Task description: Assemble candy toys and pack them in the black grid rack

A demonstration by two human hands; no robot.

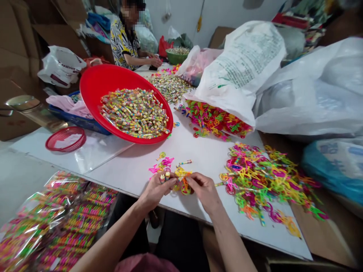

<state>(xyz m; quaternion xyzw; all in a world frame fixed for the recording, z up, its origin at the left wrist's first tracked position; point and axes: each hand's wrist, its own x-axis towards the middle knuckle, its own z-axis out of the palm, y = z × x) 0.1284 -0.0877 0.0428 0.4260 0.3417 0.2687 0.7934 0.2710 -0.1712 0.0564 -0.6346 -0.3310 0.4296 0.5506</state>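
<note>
My left hand (155, 190) is closed around a couple of small patterned tubes (165, 176), their pale ends sticking up above the fingers. Just right of it, my right hand (202, 187) pinches an orange and yellow plastic piece (185, 185) near the table's front edge. Both hands are close together, a little apart. Behind them lie some loose pink and yellow plastic pieces (163, 164) and one single tube (185, 162). To the right spreads a large heap of bright plastic pieces (261, 177), with a few tubes among them.
A tilted red basin (93, 94) full of tubes stands at the back left. A white sack (238, 68) spills plastic pieces. A small red basket (66, 139) sits left. Packed bags (59, 223) lie below the table's left side. A person (124, 37) works across the table.
</note>
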